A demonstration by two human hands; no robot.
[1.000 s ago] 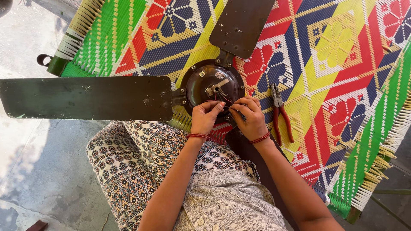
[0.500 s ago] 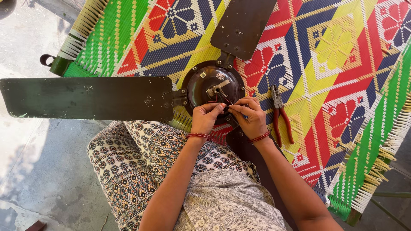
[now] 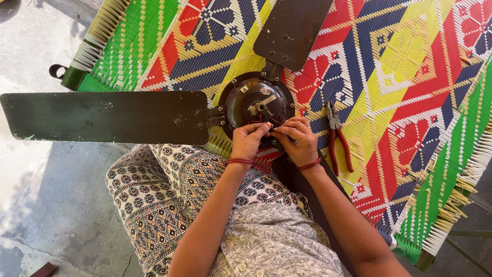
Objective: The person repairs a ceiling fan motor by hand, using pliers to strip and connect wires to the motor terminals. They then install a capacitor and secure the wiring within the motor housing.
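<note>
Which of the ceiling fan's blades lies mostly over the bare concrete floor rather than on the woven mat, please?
The long dark blade pointing to the picture's left; the blade at the top lies over the mat.

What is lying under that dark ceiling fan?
Under the ceiling fan lies a bright woven mat, with red-handled pliers beside it. The mat under the hub and blades is covered.

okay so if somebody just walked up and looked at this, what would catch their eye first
Probably the brightly patterned woven mat filling the upper right, and the dark ceiling fan lying on it, one blade reaching far left. At its hub, the left hand and right hand pinch thin wires; red-handled pliers lie just right.
</note>
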